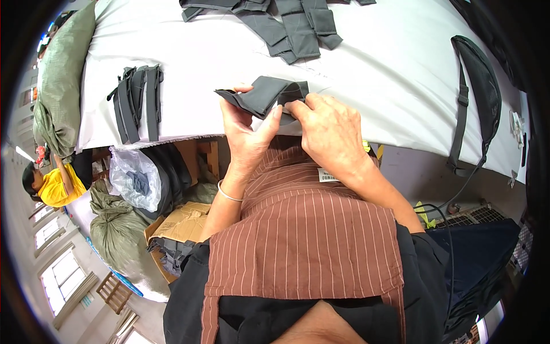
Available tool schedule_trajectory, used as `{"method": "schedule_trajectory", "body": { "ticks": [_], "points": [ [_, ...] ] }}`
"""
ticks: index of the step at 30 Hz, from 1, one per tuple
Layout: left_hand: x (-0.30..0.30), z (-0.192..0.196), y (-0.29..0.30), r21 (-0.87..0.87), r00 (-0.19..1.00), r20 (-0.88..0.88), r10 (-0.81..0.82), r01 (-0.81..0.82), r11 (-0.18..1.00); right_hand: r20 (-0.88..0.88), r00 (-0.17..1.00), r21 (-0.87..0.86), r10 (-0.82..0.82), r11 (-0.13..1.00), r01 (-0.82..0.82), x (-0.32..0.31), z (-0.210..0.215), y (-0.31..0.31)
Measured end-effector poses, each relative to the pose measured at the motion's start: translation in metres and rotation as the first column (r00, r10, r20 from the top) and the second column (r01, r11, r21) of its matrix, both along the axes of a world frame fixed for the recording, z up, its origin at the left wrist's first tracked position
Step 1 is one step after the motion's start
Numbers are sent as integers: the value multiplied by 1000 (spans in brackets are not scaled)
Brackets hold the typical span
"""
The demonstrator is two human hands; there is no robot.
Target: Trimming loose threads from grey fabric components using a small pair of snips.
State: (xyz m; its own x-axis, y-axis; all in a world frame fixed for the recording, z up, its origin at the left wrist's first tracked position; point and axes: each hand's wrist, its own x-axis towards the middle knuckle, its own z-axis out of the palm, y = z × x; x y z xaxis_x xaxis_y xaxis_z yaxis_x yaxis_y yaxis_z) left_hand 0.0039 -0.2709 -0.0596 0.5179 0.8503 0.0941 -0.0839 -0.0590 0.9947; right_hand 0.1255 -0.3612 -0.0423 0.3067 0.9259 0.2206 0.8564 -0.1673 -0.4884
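Observation:
Over the near edge of the white-covered table, both my hands hold a dark grey piece of folded fabric [266, 94]. My left hand [247, 129] grips it from below and the left, thumb up along its near edge and fingertips showing at its far left side. At its right end, the curled fingers of my right hand [332, 123] pinch the cloth, and the fabric bends up into a loop there. What lies under my right fingertips is hidden. A small pile of dark grey fabric strips [137, 103] rests on the table to the left.
More dark grey fabric pieces [292, 28] lie at the table's far side. A black waist bag [478, 92] with a strap is at the right. Green sacks [66, 80], a cardboard box [180, 223] and a clear plastic bag [137, 178] stand left. A person in yellow [57, 186] is beyond.

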Motion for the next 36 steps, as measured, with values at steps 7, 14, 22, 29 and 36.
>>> {"method": "schedule_trajectory", "body": {
  "ticks": [7,14,22,29,36],
  "points": [
    [3,1,2,-31,1000,24,-19,20,999,43,999,1,24,1000,-24,3,0,5],
    [3,13,16,-128,979,141,-145,164,978,-285,959,-22,-11,1000,5,16,9,3],
    [2,28,33,-381,951,193,-243,301,874,-835,549,14,-32,997,80,50,15,-17],
    [-1,8,20,-423,955,197,-223,288,859,-715,696,215,70,969,122,34,3,-2],
    [-2,3,15,-509,956,177,-234,293,810,-574,815,227,77,972,68,35,8,11]
  ]
}}
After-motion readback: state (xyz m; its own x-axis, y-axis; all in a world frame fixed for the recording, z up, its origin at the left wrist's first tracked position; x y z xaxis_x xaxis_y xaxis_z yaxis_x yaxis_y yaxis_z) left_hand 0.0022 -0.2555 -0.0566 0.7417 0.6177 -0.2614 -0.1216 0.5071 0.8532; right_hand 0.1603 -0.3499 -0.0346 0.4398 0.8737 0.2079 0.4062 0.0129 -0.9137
